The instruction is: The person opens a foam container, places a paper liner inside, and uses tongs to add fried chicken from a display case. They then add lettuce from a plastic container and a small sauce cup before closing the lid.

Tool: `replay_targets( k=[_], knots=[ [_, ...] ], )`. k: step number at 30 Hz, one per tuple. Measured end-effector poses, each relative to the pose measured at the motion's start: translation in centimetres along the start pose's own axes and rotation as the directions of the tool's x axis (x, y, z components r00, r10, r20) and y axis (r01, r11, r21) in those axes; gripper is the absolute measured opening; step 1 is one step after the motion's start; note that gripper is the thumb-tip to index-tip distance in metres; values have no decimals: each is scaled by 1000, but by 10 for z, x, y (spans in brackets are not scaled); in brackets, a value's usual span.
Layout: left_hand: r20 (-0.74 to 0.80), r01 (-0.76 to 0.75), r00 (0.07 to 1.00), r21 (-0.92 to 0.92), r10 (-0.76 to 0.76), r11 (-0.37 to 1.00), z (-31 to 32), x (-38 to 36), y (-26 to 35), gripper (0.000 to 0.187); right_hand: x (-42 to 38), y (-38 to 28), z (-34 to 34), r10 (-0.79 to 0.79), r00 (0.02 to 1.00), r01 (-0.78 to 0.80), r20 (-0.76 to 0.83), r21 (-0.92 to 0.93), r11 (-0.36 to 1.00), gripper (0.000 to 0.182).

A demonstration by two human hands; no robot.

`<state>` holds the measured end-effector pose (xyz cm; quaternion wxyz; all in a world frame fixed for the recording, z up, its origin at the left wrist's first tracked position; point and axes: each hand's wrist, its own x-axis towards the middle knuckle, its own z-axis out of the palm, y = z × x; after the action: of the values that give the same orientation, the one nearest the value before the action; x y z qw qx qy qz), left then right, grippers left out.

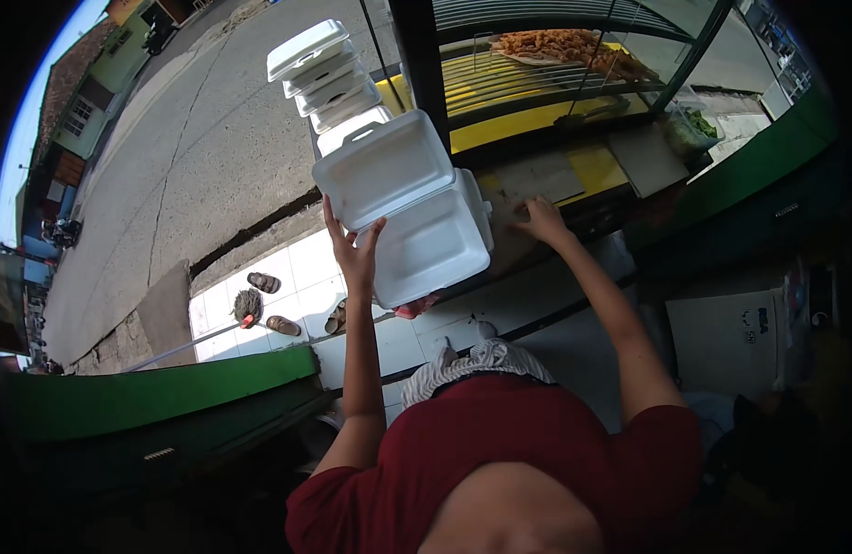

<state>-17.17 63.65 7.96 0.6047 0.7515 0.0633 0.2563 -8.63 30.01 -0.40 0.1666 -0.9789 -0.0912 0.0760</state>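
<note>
An open white foam box [424,251] lies in front of me, its lid folded back toward the street and its inside bare. My left hand [354,249] is at the left side of this box, thumb and fingers spread around the hinge corner between lid and base. To the right of the box, my right hand [540,222] hovers over the dark counter with fingers apart and nothing visible in it. Part of another white box [478,208] shows beneath the open one. Behind the lid stands a stack of closed white foam boxes [326,78].
A glass case with a slatted rack [500,88] holds a tray of fried food [574,51]. Flat boards [647,159] and a tub of greens [692,129] are at the right. Sandals [283,325] and a brush [247,305] lie on the tiles.
</note>
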Motion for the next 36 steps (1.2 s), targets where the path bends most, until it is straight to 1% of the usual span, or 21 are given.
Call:
replay_targets(
  k=[3, 6, 7, 10, 12, 16, 18, 21, 22, 24, 25, 28, 29, 32, 33, 34, 36],
  knots=[
    [-33, -26, 999, -6, 26, 1000, 4, 1, 1, 97, 14, 10, 4, -93, 995, 93, 31, 25, 995, 40],
    [-78, -38, 996, 25, 40, 999, 9, -5, 0, 97, 33, 20, 7, -114, 985, 79, 132, 249, 965, 39],
    [-88, -42, 995, 35, 45, 999, 10, -6, 0, 97, 36, 22, 8, -109, 989, 78, 99, 273, 959, 38],
    [-99, 6, 995, -27, -8, 1000, 12, -11, 6, 98, 43, 23, 8, -89, 996, 87, -10, 331, 940, 36],
    [-117, 0, 993, -10, -1, 1000, 13, -13, 3, 98, 45, 21, 4, -67, 994, 92, -83, 355, 930, 34],
    [-119, 16, 993, -34, -20, 999, 14, -15, 1, 99, 47, 13, -25, -67, 987, 110, -144, 320, 941, 24],
    [-105, -16, 994, -18, 14, 1000, 15, -15, 5, 99, 48, 10, -42, -68, 979, 123, -190, 297, 947, 20],
    [-118, -42, 992, 34, 45, 999, 17, -13, 8, 101, 49, 9, -71, -89, 939, 185, -332, 268, 945, 16],
    [-128, -45, 990, 56, 52, 997, 18, -13, 9, 103, 44, 8, -83, -135, 913, 258, -386, 287, 923, 13],
    [-137, -13, 991, -1, 13, 1000, 19, -12, 5, 105, 36, 8, -107, -215, 842, 402, -494, 310, 862, 10],
    [-140, 2, 990, -29, -6, 1000, 19, -12, 3, 106, 34, 8, -118, -279, 789, 484, -547, 274, 831, 14],
    [-125, -19, 992, -8, 18, 1000, 19, -9, 0, 107, 15, 0, -144, -280, 739, 506, -613, 231, 831, 17],
    [-117, -26, 993, 3, 27, 1000, 20, -9, 1, 106, 11, -3, -147, -289, 649, 557, -704, 181, 810, 15],
    [-101, -49, 994, 20, 51, 999, 21, -8, 4, 105, -15, -29, -159, -184, 577, 535, -796, 198, 821, 14],
    [-100, -54, 993, 18, 55, 998, 20, -7, 1, 104, -24, -42, -163, -208, 517, 556, -830, 141, 819, 15],
    [-99, -59, 993, 17, 60, 998, 20, -7, -1, 104, -29, -55, -166, -289, 465, 635, -836, 88, 767, 16],
    [-90, -45, 995, -92, 37, 995, 22, -7, -5, 97, -37, -78, -167, -436, 341, 772, -833, -16, 635, 17]
  ],
)
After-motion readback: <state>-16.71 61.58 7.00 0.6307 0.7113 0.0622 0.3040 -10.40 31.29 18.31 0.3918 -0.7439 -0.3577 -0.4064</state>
